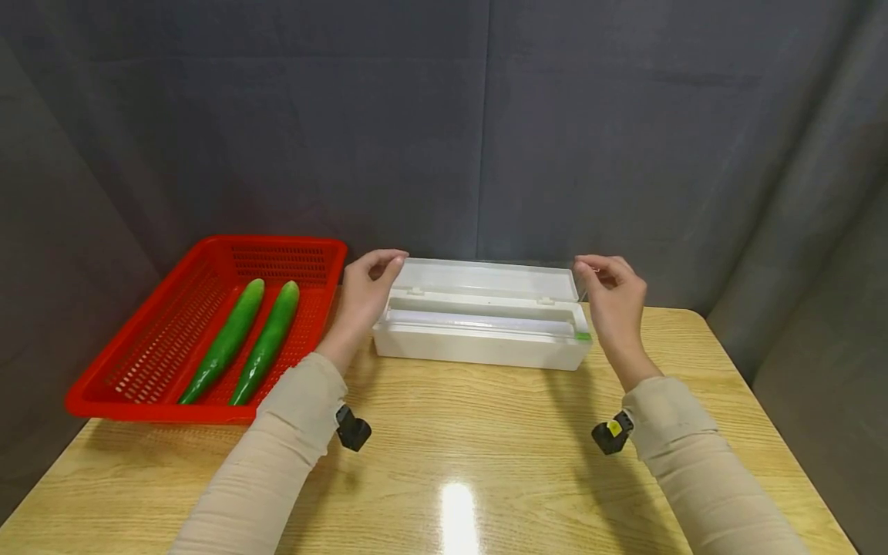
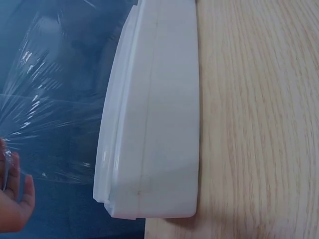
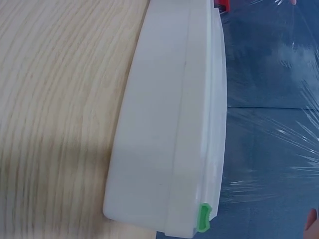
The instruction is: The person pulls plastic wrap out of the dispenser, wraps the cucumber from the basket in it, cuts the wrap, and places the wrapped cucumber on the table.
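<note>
A long white plastic-wrap dispenser box [image 1: 479, 351] lies on the wooden table, its translucent lid [image 1: 486, 279] tipped back. Inside it a pale roll [image 1: 479, 321] is visible, and a green slider [image 1: 583, 336] sits at the right end of the front edge. Clear plastic wrap [image 2: 35, 94] stretches above the box, creased and shiny in both wrist views. My left hand [image 1: 368, 289] pinches one corner of the wrap over the box's left end. At the other end, my right hand [image 1: 617, 297] pinches the opposite corner between thumb and fingers.
To the left stands a red perforated basket [image 1: 163, 412] holding two green cucumbers [image 1: 225, 343] [image 1: 267, 343]. A grey curtain [image 1: 444, 139] hangs behind the table [image 1: 472, 439] and along its sides.
</note>
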`<action>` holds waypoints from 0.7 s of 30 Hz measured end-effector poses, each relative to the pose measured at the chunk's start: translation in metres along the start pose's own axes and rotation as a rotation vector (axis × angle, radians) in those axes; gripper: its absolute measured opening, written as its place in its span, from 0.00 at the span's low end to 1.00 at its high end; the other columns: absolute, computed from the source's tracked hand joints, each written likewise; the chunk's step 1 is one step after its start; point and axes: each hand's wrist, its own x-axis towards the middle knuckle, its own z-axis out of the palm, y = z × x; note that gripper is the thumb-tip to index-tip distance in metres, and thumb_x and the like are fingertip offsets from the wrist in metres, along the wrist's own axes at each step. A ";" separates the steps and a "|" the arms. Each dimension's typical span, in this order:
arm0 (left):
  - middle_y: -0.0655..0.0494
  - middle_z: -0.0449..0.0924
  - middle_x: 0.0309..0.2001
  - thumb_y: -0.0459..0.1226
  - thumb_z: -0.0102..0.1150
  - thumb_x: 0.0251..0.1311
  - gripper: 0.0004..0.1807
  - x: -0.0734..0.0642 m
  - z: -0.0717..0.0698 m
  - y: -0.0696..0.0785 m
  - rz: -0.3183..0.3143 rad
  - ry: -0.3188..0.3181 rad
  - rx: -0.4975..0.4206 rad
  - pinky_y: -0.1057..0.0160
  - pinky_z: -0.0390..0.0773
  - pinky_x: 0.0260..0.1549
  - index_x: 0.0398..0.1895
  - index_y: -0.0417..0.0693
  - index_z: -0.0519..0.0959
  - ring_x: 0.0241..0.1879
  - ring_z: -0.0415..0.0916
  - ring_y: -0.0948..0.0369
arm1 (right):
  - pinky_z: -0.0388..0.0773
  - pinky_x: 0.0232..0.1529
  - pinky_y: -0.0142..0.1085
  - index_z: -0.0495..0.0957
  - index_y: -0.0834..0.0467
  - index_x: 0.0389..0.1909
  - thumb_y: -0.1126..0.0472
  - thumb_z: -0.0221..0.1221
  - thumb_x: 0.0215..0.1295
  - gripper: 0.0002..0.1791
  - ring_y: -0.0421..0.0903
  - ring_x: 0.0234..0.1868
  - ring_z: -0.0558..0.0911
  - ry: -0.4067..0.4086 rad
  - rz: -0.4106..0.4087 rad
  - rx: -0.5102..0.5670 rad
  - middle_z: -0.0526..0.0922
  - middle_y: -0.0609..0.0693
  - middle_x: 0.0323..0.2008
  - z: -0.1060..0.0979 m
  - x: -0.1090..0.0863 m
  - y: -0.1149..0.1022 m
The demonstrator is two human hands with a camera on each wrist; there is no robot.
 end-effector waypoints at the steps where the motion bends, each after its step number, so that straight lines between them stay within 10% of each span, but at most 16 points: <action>1: 0.47 0.84 0.48 0.35 0.58 0.69 0.12 0.000 -0.001 0.001 -0.001 -0.004 0.004 0.66 0.73 0.45 0.51 0.41 0.83 0.43 0.74 0.56 | 0.70 0.40 0.27 0.86 0.65 0.42 0.60 0.66 0.65 0.12 0.37 0.34 0.74 0.000 -0.001 0.002 0.79 0.39 0.32 0.000 0.000 -0.001; 21: 0.48 0.83 0.49 0.36 0.57 0.70 0.12 0.003 -0.008 0.016 0.027 -0.016 -0.001 0.65 0.72 0.45 0.51 0.41 0.83 0.44 0.75 0.59 | 0.72 0.41 0.27 0.86 0.64 0.44 0.60 0.66 0.64 0.13 0.38 0.36 0.77 0.017 0.014 0.044 0.79 0.37 0.33 -0.003 0.005 -0.019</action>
